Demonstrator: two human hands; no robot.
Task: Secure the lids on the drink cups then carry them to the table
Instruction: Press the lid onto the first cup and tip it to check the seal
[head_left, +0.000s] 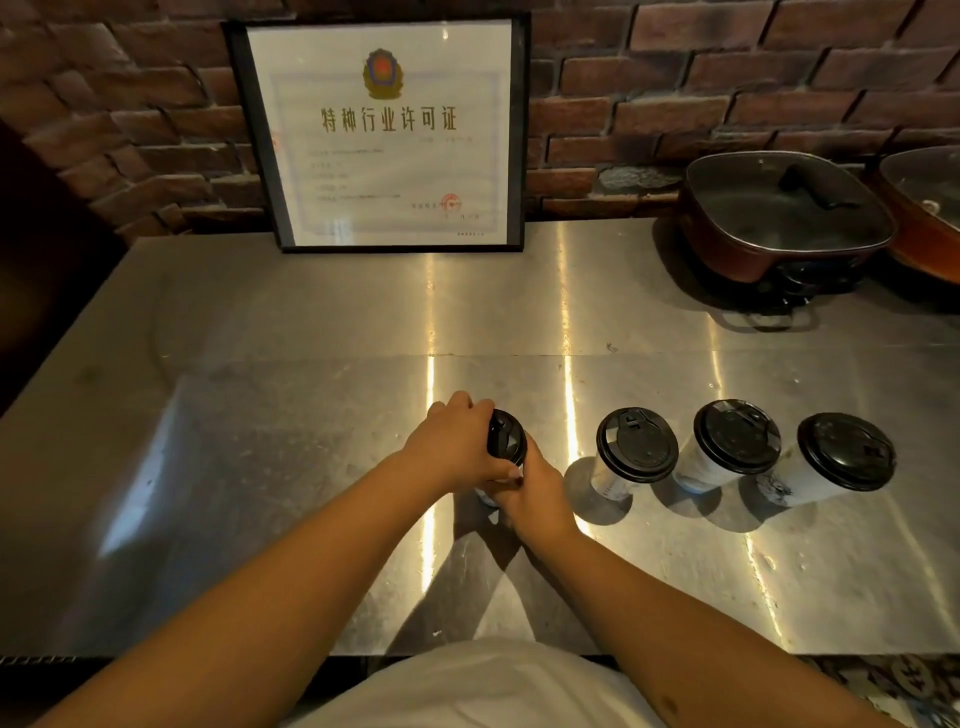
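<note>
nearby, three lidded cups (735, 447); possibly steaming pot (784, 218)

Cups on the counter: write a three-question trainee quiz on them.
1. How many cups stand on the counter?
2. True or false: both hands are on the leftmost cup.
3. What leans on the brick wall: A) a frame, B) a tray, C) a kettle?

Key:
1. Four; three stand apart to the right, the nearest lidded like the others.
2. True: the left hand grips its lid and the right hand holds the cup.
3. A, the frame.
</note>
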